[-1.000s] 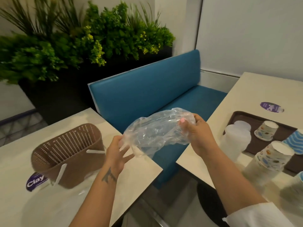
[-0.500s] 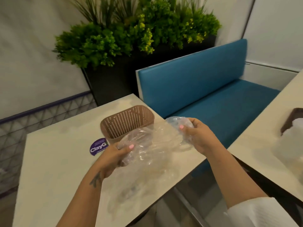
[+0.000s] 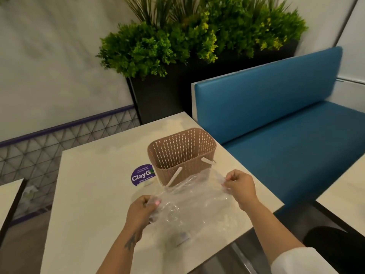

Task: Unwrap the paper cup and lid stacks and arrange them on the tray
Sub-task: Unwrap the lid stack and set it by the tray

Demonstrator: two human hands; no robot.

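Head view: both hands stretch a clear plastic wrapper above the desk.
Left hand: pinches wrapper's left edge.
Right hand: pinches right edge.
Basket: just beyond, near desk's right edge.

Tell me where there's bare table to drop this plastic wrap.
Left of the purple sticker the table is bare out to its left edge, also behind the basket. It is crowded near the basket's front, where both hands, left and right, hold the wrap.

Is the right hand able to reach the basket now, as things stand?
Probably yes. The right hand is close to the basket with nothing between them, but it pinches the plastic wrap, so it must let go first.
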